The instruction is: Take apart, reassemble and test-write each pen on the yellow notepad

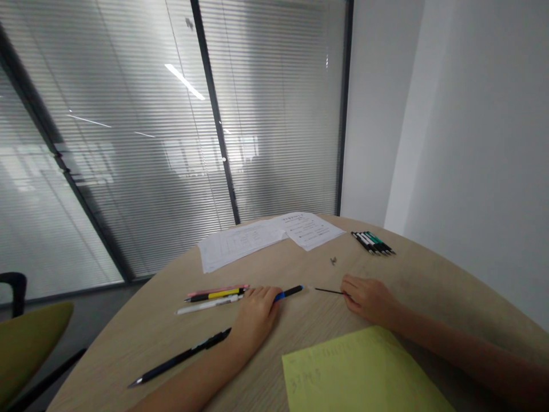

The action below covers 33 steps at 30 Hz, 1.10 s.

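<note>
My left hand (258, 312) is closed around a pen with a blue barrel and black grip (294, 291), whose end points right. In my right hand (366, 296), the fingers pinch a thin dark pen refill (329, 290) that points left towards the pen. A small pale bit shows between the two, too faint to name. Beside my left hand lie a pink pen (231, 288), a yellow and black pen (217, 295) and a white pen (206, 305). Nearer to me, a large black mechanical pencil (182, 359) runs partly behind my left wrist.
Yellow paper (343, 372) lies at the front. White printed sheets (244, 240) spread along the far edge. Several black, white and green pens (372, 243) sit in a row at right, with small dark pieces (333, 261) nearby. A green chair (32, 349) stands at left.
</note>
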Available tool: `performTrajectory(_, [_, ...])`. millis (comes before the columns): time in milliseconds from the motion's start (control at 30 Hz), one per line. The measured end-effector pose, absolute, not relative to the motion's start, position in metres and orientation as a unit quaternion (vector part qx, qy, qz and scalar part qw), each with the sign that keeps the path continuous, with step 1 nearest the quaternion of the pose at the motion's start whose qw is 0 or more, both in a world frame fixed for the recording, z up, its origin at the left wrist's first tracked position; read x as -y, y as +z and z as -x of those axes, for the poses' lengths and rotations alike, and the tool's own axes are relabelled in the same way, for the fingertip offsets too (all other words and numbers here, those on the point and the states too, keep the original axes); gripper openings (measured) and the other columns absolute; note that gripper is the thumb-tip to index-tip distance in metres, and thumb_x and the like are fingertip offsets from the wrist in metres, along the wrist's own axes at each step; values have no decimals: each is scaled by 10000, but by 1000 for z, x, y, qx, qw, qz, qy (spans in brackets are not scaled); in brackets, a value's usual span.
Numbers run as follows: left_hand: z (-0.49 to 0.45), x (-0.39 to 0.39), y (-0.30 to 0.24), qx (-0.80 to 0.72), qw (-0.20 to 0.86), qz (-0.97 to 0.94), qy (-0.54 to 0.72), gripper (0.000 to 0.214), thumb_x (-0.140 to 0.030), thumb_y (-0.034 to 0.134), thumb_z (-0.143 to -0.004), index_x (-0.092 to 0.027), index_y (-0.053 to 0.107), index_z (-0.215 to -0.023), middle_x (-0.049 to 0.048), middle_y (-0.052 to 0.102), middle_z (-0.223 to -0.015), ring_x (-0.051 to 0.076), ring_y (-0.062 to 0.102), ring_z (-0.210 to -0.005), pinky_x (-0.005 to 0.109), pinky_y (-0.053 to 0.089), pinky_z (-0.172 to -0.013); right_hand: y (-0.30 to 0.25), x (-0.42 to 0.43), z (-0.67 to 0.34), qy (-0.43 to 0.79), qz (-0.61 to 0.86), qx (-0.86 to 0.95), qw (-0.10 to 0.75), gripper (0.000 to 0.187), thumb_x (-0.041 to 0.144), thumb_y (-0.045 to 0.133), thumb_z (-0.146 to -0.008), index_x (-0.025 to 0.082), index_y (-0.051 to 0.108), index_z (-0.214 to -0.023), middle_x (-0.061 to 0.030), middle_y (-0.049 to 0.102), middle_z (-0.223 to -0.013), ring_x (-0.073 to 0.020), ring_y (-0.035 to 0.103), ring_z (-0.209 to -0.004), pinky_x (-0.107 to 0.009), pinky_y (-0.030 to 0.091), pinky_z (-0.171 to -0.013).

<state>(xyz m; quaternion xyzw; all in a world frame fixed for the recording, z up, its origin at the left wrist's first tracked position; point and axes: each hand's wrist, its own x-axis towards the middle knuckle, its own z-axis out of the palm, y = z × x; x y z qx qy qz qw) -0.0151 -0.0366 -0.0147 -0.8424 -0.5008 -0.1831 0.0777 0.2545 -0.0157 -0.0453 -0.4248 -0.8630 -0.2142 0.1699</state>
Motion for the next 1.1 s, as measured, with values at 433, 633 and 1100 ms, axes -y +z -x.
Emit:
performTrajectory(433, [16,39,-15,465,44,862,-196,215,-102,457,-759,-162,554,-941,49,621,-881,184,559,-837,334,445,-753,-45,15,-252,-290,378,862,173,108,119,435,-728,168,500,-656,-18,557,-647,-111,476,-519,-250,222,-471])
performTrajectory(633, [17,39,-15,455,58,864,-206,215,-108,450,-757,-161,557,-935,50,626,-861,183,569,-816,325,460,-725,-47,14,-254,-294,371,860,193,149,119,390,-771,166,489,-669,-15,542,-634,-106,469,-517,-247,227,-484])
performTrajectory(1100, [17,38,-17,444,86,870,-196,214,-111,433,-762,-174,554,-928,47,626,-848,184,567,-793,327,451,-720,-45,11,-260,-319,366,854,188,136,87,418,-756,161,502,-678,-27,563,-658,-116,485,-543,-248,244,-494])
